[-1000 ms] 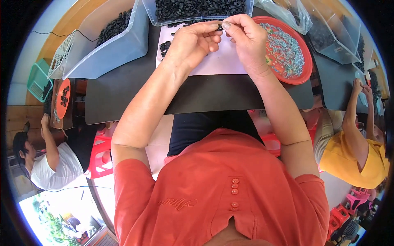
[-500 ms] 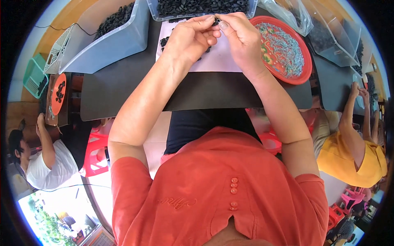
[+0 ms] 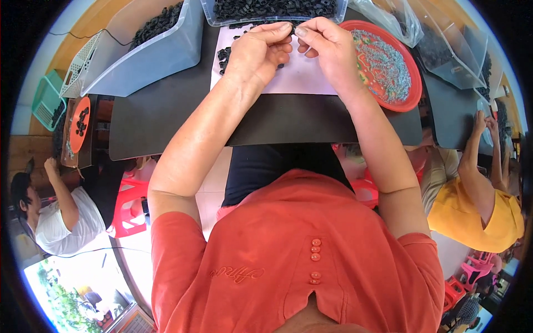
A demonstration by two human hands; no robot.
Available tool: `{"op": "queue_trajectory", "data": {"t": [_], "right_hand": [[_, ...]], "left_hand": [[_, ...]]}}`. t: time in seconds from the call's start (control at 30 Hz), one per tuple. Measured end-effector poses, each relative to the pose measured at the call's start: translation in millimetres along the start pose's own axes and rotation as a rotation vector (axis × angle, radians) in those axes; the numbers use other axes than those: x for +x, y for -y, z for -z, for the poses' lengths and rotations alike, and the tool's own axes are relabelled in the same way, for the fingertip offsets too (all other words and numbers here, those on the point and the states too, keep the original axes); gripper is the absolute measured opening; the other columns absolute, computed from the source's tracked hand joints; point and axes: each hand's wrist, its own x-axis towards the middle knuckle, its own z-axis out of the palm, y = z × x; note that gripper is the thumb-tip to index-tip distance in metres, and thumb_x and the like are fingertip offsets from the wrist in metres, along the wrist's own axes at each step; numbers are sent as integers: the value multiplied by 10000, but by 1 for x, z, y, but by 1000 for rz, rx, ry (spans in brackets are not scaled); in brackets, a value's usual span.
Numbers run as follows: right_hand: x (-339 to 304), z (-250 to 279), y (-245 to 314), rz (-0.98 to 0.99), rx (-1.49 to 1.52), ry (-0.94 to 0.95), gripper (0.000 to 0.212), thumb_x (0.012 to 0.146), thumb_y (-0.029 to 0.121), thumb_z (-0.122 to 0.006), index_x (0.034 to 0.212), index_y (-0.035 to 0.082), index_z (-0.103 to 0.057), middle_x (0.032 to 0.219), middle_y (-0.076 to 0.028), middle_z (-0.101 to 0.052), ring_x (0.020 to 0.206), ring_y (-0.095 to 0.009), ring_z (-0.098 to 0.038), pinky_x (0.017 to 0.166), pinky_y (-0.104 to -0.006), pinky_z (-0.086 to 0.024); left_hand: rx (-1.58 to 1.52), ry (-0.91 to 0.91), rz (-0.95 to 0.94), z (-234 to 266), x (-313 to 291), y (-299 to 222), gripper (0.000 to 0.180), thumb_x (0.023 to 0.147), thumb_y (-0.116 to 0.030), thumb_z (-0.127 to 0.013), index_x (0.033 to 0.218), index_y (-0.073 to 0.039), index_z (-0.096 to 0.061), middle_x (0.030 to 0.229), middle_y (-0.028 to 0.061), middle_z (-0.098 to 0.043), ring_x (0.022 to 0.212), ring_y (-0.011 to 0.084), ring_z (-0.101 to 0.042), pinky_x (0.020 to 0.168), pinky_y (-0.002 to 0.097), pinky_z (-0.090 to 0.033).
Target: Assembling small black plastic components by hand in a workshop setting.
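Note:
My left hand and my right hand meet fingertip to fingertip over a pale sheet on the black table. Between the pinched fingers sits a small black part, mostly hidden. A few loose black parts lie on the sheet by my left hand. Right behind my hands stands a clear bin of black parts. A red plate of small silvery pieces sits just right of my right hand.
A second clear bin with black parts stands at the left. Clear bags and bins fill the right. One person in white sits at the left by an orange tray. Another in yellow works at the right.
Both hands have stayed pinched together over the sheet, shifting only slightly toward the near bin. The view has moved a little.

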Motion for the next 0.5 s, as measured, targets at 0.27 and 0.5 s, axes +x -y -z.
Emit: {"op": "queue_trajectory", "data": {"t": [0.27, 0.5], "right_hand": [[10, 24, 3, -199, -89, 291, 189, 871, 221, -644, 832, 36, -645, 694, 8, -588, 599, -70, -558, 550, -211, -454], [7, 17, 4, -240, -46, 254, 228, 856, 261, -665, 814, 38, -641, 665, 5, -568, 582, -88, -573, 531, -225, -453]], "left_hand": [[567, 33, -150, -3, -12, -13, 190, 883, -53, -622, 1035, 61, -634, 809, 102, -648, 655, 135, -595, 535, 236, -450], [583, 108, -165, 1, -10, -20, 133, 820, -9, -668, 921, 75, -652, 753, 117, -654, 618, 142, -621, 477, 234, -466]]}}
